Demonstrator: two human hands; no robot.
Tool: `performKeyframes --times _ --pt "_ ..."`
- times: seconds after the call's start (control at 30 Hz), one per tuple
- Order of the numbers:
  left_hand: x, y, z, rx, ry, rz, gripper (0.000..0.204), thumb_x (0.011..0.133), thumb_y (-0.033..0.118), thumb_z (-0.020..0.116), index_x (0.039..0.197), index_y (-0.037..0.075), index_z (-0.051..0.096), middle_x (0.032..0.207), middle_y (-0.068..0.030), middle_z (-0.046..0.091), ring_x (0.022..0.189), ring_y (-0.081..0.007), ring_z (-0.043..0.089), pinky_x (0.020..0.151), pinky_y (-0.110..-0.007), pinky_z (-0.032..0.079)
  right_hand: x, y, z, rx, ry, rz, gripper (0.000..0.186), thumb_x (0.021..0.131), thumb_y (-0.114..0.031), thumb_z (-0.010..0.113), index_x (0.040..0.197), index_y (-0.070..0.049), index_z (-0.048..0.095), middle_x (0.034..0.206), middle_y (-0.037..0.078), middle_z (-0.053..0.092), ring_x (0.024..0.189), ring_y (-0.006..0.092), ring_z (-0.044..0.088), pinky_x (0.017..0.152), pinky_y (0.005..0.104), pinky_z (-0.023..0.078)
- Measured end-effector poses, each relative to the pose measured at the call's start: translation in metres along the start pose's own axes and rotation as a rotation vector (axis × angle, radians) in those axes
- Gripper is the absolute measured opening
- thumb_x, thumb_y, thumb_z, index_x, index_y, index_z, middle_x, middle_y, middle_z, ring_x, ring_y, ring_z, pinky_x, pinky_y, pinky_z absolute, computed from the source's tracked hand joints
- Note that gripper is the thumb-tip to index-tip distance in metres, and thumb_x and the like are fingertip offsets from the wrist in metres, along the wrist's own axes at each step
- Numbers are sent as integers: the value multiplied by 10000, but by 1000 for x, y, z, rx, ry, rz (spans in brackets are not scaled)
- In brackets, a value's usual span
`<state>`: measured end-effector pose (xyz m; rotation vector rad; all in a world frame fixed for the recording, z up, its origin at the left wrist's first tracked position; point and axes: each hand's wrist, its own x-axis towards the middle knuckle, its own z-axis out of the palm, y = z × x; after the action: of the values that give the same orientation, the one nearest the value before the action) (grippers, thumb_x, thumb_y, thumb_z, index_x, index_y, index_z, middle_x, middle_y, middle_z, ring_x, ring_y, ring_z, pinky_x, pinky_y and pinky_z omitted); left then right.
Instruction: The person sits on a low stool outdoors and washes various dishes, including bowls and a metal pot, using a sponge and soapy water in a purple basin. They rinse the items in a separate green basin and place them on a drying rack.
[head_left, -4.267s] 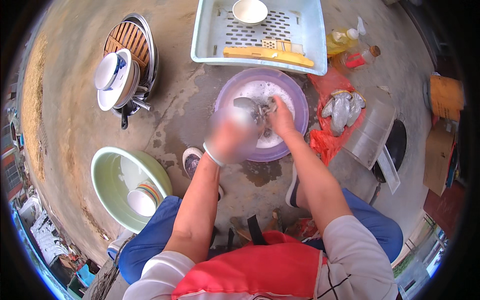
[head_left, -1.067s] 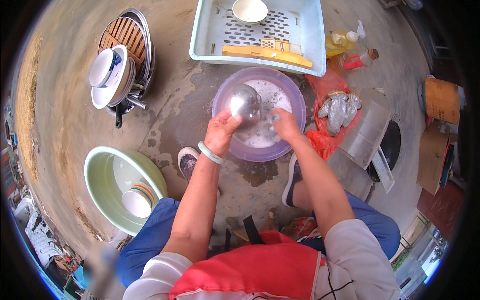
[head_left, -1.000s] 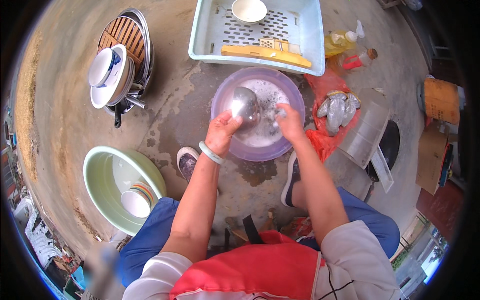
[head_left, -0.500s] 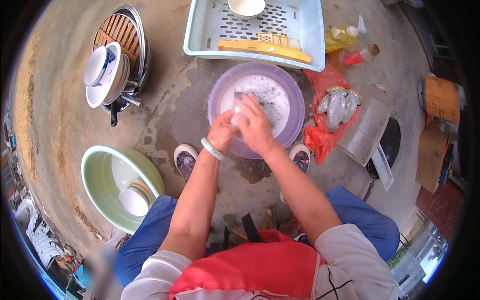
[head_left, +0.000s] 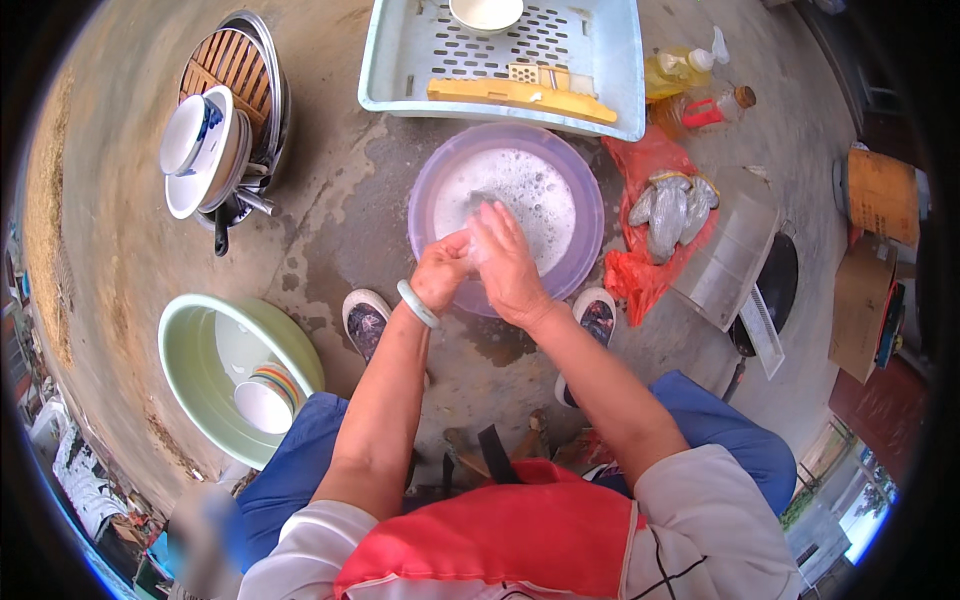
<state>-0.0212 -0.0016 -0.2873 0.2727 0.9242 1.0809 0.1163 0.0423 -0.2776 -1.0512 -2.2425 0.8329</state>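
Observation:
Both my hands meet over the near left part of a purple basin (head_left: 590,240) of sudsy water (head_left: 545,200). My left hand (head_left: 441,270), a pale bangle at its wrist, is closed at the fingers on something mostly covered by the other hand. My right hand (head_left: 508,265) presses against it from the right, fingers close together and wet with lather. A small dark grey, flat-looking piece (head_left: 480,199) shows past the fingertips. Its kind cannot be made out, nor whether a cloth lies between my palms.
Beyond the basin stands a light blue crate (head_left: 375,85) with a white bowl (head_left: 487,12) and a yellow slicer-like board (head_left: 520,96). Stacked dishes (head_left: 205,150) sit far left, a green tub (head_left: 180,350) with bowls near left. Right lie bottles (head_left: 680,72), a red bag (head_left: 630,285) and a translucent bin (head_left: 735,240).
My hands have shifted slightly against each other, the right fingers sliding lower over the held thing. Less of the grey piece shows. The whole view has moved a little.

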Motion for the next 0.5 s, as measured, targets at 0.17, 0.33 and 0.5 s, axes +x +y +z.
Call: performKeyframes --times 0.17,0.33,0.5 --pt "-5 -9 2 29 -7 -22 380 880 -12 575 1256 -38 529 1171 -73 632 1044 -140 595 954 -291 444 31 58 6 463 -180 528 339 932 -132 475 1229 4 565 1239 218 563 1195 317 525 1035 347 377" --pt "-2 -4 0 11 -8 -31 377 879 -21 566 1253 -40 530 1171 -80 632 1040 -141 600 947 -290 449 14 14 -7 49 -65 -9 350 928 -153 484 1215 29 567 1231 212 568 1166 307 543 1017 335 390" --pt "-6 -8 6 21 -6 -17 375 879 -8 574 1251 -38 532 1171 -73 630 1060 -139 590 959 -291 436 39 48 -13 544 -227 568 343 915 -109 464 1218 18 561 1282 226 521 1258 373 444 1065 399 340"
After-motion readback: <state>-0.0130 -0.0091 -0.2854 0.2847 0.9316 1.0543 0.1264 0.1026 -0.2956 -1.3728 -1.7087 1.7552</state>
